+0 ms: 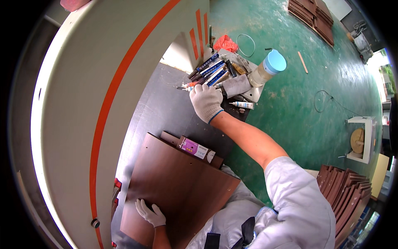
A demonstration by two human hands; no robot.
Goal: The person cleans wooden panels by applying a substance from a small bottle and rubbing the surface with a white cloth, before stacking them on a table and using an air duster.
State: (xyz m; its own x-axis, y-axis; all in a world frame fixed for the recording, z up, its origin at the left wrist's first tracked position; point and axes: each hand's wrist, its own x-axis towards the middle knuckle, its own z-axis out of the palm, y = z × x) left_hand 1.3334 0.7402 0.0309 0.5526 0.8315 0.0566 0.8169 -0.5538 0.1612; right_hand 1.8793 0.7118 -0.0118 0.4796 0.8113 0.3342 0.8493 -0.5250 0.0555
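My left hand (150,213), in a white knit glove, lies with its fingers stretched on a dark brown wood-look panel (182,174). My right hand (206,102), gloved alike with a blue cuff edge, reaches to a heap of marker-like tubes (209,68) on the dark tabletop. Its fingers are curled closed, and what they hold, if anything, is hidden. Touching its fingertips or just beyond them lie slim tubes with red and white parts (190,85). A grey-white block or pad (236,86) is right of this hand, and a small white tube (242,105) lies nearer me.
A clear jar with a light blue lid (275,62) stands beyond the pad. Left rises a large pale machine housing (74,124) with an orange stripe. A purple-and-white box (194,148) sits behind the panel. Brown boards (346,195) are stacked at right; cables lie on the green floor (298,133).
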